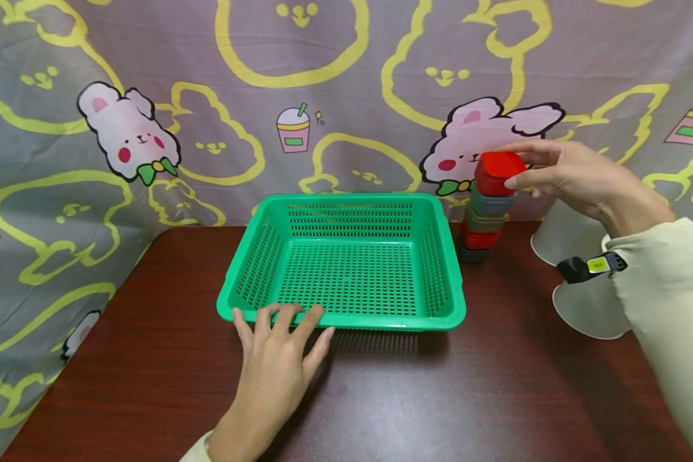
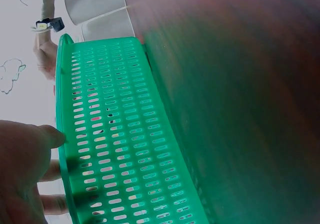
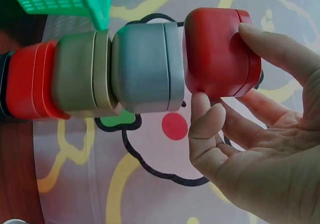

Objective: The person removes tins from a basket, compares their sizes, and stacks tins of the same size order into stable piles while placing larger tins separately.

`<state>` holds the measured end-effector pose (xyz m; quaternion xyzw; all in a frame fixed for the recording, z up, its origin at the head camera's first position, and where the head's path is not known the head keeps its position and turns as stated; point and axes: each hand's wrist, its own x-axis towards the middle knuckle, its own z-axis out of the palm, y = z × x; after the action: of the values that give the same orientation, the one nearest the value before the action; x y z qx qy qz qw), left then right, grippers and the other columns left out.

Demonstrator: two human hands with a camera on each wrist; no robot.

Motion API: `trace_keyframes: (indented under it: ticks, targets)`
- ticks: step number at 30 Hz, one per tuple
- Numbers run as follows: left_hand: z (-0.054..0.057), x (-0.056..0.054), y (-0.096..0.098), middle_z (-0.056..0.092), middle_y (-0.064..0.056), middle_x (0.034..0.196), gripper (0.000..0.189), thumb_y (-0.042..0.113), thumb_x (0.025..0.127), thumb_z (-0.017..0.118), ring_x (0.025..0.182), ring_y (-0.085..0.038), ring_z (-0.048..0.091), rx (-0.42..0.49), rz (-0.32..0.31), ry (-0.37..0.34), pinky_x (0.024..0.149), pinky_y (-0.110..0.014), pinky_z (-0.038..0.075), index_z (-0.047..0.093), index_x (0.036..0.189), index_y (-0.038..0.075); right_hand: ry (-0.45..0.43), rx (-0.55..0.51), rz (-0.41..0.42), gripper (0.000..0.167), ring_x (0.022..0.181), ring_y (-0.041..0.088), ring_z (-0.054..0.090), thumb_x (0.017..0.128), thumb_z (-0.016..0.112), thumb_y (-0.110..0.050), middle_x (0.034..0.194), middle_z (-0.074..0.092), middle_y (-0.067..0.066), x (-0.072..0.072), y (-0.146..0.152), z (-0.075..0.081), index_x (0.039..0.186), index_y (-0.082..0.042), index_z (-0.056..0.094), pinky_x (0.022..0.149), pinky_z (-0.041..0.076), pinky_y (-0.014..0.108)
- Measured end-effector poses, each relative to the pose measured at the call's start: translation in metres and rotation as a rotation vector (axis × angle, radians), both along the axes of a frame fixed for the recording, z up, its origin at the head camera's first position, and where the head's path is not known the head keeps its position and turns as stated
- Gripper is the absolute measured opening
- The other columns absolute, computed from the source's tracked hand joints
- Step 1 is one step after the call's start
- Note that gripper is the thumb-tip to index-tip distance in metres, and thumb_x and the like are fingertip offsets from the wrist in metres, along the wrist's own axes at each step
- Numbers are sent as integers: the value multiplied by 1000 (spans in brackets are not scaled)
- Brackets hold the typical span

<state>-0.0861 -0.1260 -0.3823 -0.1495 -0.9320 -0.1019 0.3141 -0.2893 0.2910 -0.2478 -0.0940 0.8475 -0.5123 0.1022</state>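
Observation:
My right hand pinches a red rounded-square box with a lid seam, thumb on one side and fingers on the other. This box is at the top of an upright stack beside the basket's right end. Below it come a blue-grey box, an olive box, another red box and a dark box on the table. Whether the top box touches the blue-grey one, I cannot tell. My left hand rests its spread fingers on the near rim of a green perforated basket.
Two whitish round-edged containers are on the right, partly hidden by my right sleeve. A patterned cloth hangs directly behind the brown table. The basket takes up the table's middle back.

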Motion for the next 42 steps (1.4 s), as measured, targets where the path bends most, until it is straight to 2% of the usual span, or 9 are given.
trace_keyframes:
  ticks: [3,13,42]
  targets:
    - [0,0,0,74,-15,107,37,36,86,85,107,-46,62,-3,0,-5,95,-94,28,77,117,17,-14,-2,-9,53,104,14,56,98,74,-16,122,69,-18,-3,3,-1,147,-29,58,64,52,24]
    - [0,1,0,74,-14,108,36,36,88,84,107,-45,62,-1,2,-11,95,-94,28,77,117,17,-45,-5,-44,52,103,15,55,99,73,-18,119,68,-21,-5,4,-3,146,-33,58,64,52,24]
    - [0,0,0,74,-15,106,34,36,88,83,106,-46,62,3,-3,5,94,-94,29,76,116,18,-41,-4,-66,59,107,15,52,99,73,-22,122,64,-23,-5,-1,-5,153,-30,51,64,52,24]
